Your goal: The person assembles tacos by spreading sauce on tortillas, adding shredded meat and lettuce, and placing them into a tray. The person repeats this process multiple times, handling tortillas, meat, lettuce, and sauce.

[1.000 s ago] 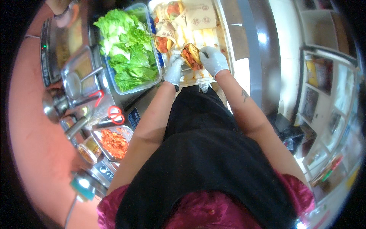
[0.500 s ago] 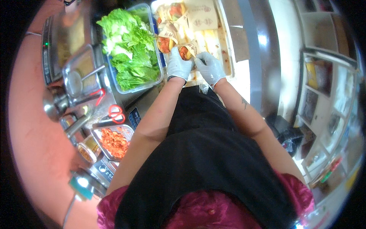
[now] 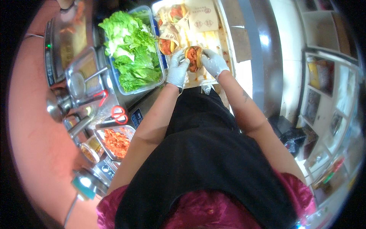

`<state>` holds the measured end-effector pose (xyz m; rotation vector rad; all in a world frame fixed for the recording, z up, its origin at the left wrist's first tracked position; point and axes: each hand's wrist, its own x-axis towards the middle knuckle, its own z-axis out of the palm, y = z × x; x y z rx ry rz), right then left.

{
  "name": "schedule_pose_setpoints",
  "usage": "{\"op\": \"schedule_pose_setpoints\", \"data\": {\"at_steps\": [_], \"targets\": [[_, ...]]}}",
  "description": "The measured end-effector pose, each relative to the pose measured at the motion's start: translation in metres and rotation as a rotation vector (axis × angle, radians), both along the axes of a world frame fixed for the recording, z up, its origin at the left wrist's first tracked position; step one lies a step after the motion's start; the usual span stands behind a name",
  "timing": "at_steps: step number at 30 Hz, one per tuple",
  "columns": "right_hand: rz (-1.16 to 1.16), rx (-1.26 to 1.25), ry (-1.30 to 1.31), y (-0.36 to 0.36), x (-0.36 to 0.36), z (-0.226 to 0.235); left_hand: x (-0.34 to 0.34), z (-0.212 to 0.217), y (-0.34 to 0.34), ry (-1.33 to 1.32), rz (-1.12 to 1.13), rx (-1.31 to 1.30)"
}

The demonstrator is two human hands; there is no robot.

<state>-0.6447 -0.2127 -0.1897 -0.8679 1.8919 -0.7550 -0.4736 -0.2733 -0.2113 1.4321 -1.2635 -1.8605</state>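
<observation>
Between my gloved hands is a stuffed bun (image 3: 193, 59), its reddish meat filling facing up. My left hand (image 3: 177, 70) grips its left side, the thumb near the filling. My right hand (image 3: 214, 64) closes on the right edge. How much paper is around this bun I cannot tell. Just left of it lies another stuffed bun (image 3: 166, 45) in a printed paper sleeve. More wrapped buns (image 3: 177, 13) lie farther back on the stained pale tray (image 3: 228, 47). Flat paper sleeves (image 3: 206, 17) are stacked at the tray's far right.
A clear tub of lettuce (image 3: 133, 57) stands left of the tray. Nearer are red-handled scissors (image 3: 119, 114), a pan of chopped reddish filling (image 3: 116, 143) and a metal ladle (image 3: 78, 86) over a steel pan. Another person's hand (image 3: 68, 14) is at the far left.
The bun between my hands has been lifted and turned, so its filling now shows widely. My right hand has moved to its right edge. Another person's hand has come farther into view at upper left.
</observation>
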Motion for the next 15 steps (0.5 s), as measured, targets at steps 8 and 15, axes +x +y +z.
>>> {"op": "schedule_pose_setpoints", "data": {"at_steps": [8,15], "targets": [[-0.077,-0.025,-0.129,0.015,-0.013,-0.023,-0.008,0.01,-0.003,-0.12,-0.203,-0.192],[0.008,0.173,0.101,-0.005,-0.011,0.012,-0.023,-0.001,-0.01,-0.199,-0.163,-0.073]]}}
